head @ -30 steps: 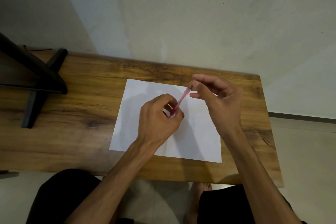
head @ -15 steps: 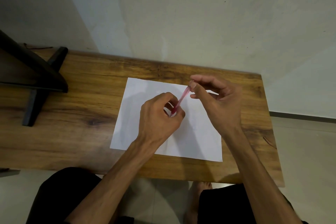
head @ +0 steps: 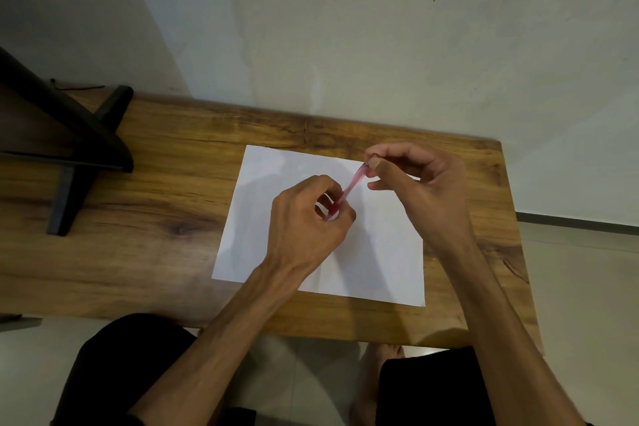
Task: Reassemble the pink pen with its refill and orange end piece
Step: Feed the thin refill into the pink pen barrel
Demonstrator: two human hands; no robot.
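A translucent pink pen (head: pixel 350 187) is held slanted above a white sheet of paper (head: pixel 380 263). My left hand (head: pixel 307 225) pinches its lower, redder end between thumb and fingers. My right hand (head: pixel 422 190) grips the upper end with thumb and forefinger. Both ends of the pen are hidden by my fingers, so the refill and the orange end piece cannot be made out.
The paper lies on a wooden table (head: pixel 155 218) set against a pale wall. A black stand (head: pixel 79 149) occupies the table's left end. The table's front edge runs just above my knees, and its right edge is near my right forearm.
Both hands keep hold of the pen in nearly the same place. The fingers have shifted only slightly.
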